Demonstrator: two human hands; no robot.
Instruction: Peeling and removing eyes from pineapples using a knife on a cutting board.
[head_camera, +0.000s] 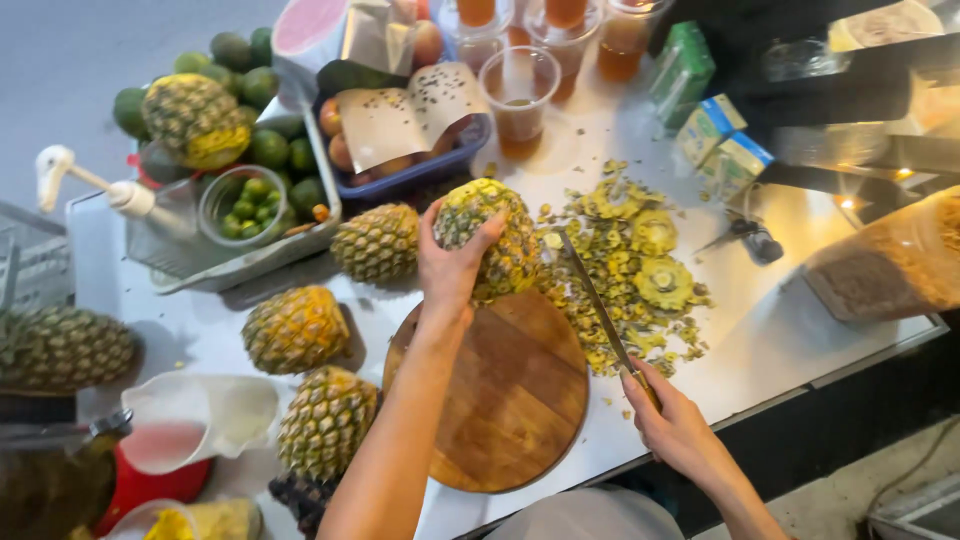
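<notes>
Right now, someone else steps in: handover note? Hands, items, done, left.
Left hand: grips the pineapple, upright at the far edge of the round board.
Right hand: holds a long knife, blade pointing toward the pineapple, not visibly cutting.
Done: pile of peel scraps right of the board; the held fruit still shows rind.
Left: four whole pineapples wait left of the board.

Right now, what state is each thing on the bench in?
left hand: gripping the held pineapple
held pineapple: upright on board's far edge, skin on
right hand: gripping the knife
knife: blade clear of the fruit
cutting board: bare
peel scraps: heaped beside board
plastic cup: partly filled, uncovered
</notes>
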